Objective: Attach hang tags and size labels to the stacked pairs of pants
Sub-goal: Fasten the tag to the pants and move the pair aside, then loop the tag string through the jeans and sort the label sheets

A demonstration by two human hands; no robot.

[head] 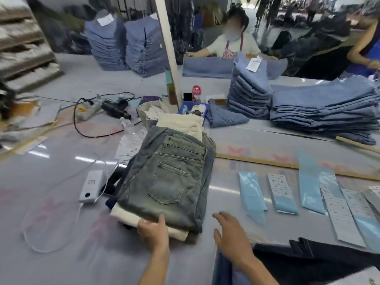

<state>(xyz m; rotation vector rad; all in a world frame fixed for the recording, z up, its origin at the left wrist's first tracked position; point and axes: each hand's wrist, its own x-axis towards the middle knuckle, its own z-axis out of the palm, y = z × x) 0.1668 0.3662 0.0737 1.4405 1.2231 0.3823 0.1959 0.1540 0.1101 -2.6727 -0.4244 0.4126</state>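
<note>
A head-worn camera looks down on a grey worktable [61, 202] in a garment workshop. Just ahead of the person sits a small stack of folded pants [164, 182]; the top pair is grey-green washed denim lying back pocket up, with cream and dark pairs beneath it. The left hand [153, 229] holds the stack's near edge, thumb on top of the denim and the other fingers tucked under, so it grips the fabric. The right hand [230, 233] hovers just right of the stack, fingers loosely spread and apart, holding nothing and touching nothing that can be seen; beneath it lies dark fabric [308, 256]. To the right, well apart from the stack, strips of size labels [280, 187] on pale blue backing lie in a row. A white handheld device [91, 186] rests left of the stack. The step appears to be squaring or drawing the stack closer; doing it well likely means keeping the layers aligned and leaving the waistband reachable for tagging.
</note>
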